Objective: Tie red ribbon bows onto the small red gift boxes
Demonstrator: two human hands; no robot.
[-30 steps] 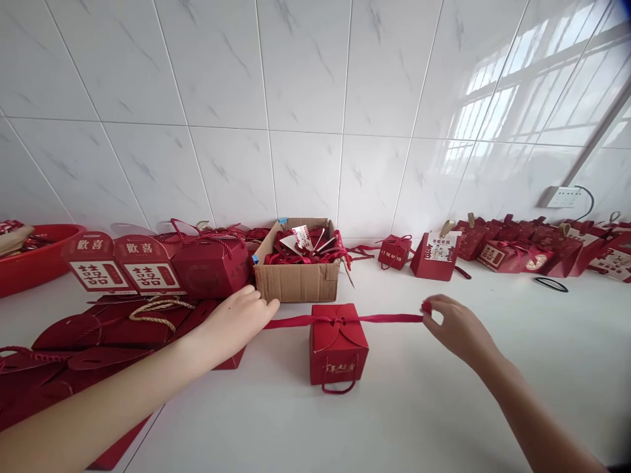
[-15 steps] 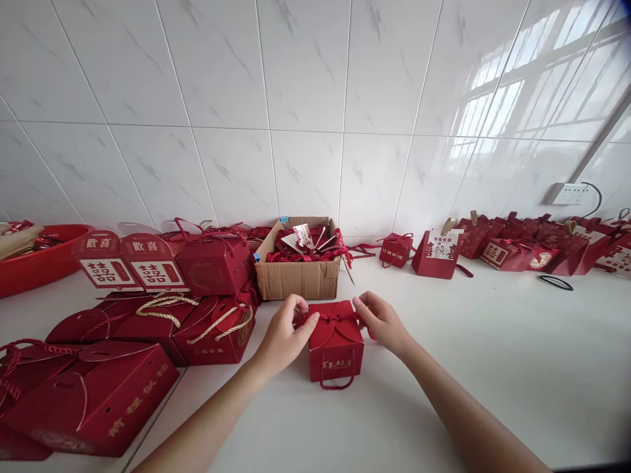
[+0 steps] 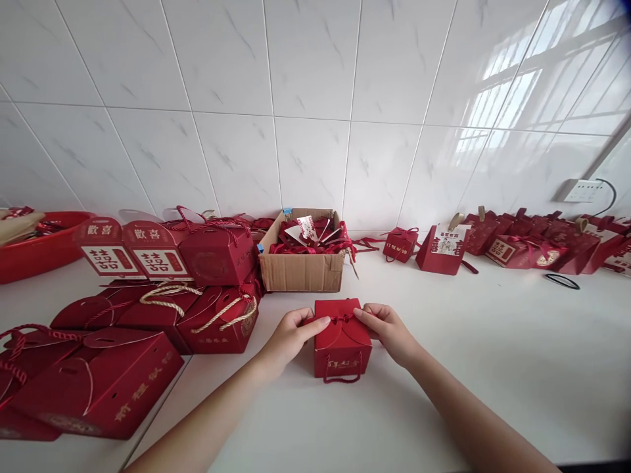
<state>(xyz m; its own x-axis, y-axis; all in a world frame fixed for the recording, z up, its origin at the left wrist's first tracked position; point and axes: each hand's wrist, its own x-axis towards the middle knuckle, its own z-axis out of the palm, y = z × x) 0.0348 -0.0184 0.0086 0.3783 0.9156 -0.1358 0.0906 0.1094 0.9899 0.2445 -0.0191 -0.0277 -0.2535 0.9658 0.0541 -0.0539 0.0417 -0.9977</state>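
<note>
A small red gift box (image 3: pixel 342 348) with gold lettering stands upright on the white table, its rope handle hanging down the front. Across its top runs a red ribbon (image 3: pixel 341 319), knotted at the middle. My left hand (image 3: pixel 294 334) pinches the ribbon at the left of the knot, thumb over the box top. On the other side my right hand (image 3: pixel 387 326) grips the ribbon between thumb and fingers, close to the knot. The ribbon's ends are hidden behind my fingers.
Behind the box is a cardboard carton (image 3: pixel 302 272) of ribbons and tags. Larger red boxes (image 3: pixel 98 387) are stacked at left, beside a red basin (image 3: pixel 44 256). At right stand small red boxes (image 3: pixel 441 253), a black loop (image 3: pixel 562 281) and a power strip (image 3: pixel 582 191).
Both hands have closed nearer the knot, and the ribbon lies tighter and flatter across the box top. The camera view has shifted slightly.
</note>
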